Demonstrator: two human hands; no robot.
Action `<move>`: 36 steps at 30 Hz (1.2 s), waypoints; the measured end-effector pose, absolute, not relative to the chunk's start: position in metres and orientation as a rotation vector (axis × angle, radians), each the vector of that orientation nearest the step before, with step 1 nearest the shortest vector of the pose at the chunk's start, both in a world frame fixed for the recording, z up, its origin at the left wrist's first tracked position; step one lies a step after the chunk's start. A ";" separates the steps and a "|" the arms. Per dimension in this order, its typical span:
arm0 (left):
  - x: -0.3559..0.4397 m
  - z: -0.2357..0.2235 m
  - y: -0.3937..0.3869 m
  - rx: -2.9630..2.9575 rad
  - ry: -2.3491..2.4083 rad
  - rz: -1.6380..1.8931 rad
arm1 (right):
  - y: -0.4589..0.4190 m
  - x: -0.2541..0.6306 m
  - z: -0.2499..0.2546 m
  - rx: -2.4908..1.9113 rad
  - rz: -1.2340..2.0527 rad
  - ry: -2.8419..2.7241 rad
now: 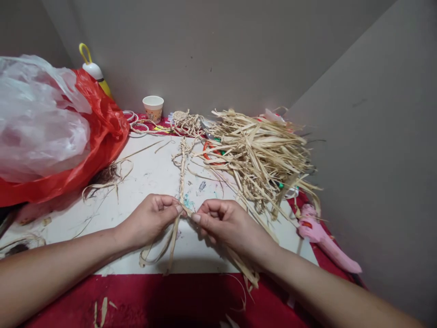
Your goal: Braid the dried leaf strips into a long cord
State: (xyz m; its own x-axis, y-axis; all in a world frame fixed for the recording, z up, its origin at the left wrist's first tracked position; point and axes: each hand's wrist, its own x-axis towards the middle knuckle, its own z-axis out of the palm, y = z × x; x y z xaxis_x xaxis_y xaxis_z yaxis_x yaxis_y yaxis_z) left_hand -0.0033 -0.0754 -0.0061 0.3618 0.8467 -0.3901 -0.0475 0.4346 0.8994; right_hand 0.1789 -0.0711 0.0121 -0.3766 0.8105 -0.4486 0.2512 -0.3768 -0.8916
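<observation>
A narrow braid of dry straw-coloured strips [182, 175] runs away from me down the middle of a white board [150, 171]. At its near end my left hand [155, 214] pinches the braid between thumb and forefinger. Close beside it, my right hand [225, 223] is closed on a strip that leads off the same end. Loose strip ends [173, 246] hang below the left fingers, and more strips trail under my right hand towards the board's front edge. The right hand's lower fingers are curled and partly hidden.
A big heap of dry strips [262, 150] lies right of the braid, with orange-handled scissors [207, 152] partly under it. A pink glue gun [327, 243] rests at the right edge. Behind stands a paper cup [153, 109]. Red and clear plastic bags [105, 123] fill the left.
</observation>
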 end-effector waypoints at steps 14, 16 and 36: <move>-0.002 -0.008 -0.076 0.920 1.022 0.716 | -0.060 0.174 0.003 -1.388 1.356 -1.797; -0.002 -0.007 -0.076 0.922 1.008 0.716 | -0.058 0.173 0.005 -1.358 1.260 -1.935; -0.003 -0.014 -0.074 1.004 0.845 0.711 | -0.058 0.169 0.007 -1.367 1.920 -1.821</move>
State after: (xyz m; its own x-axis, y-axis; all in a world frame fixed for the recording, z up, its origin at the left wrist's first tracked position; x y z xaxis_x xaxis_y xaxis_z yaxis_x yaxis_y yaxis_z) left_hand -0.0031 -0.0736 -0.0139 0.4955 0.8258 -0.2694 -0.1238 0.3741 0.9191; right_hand 0.1693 -0.0576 0.0072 -0.5679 0.6625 -0.4883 0.4527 -0.2441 -0.8576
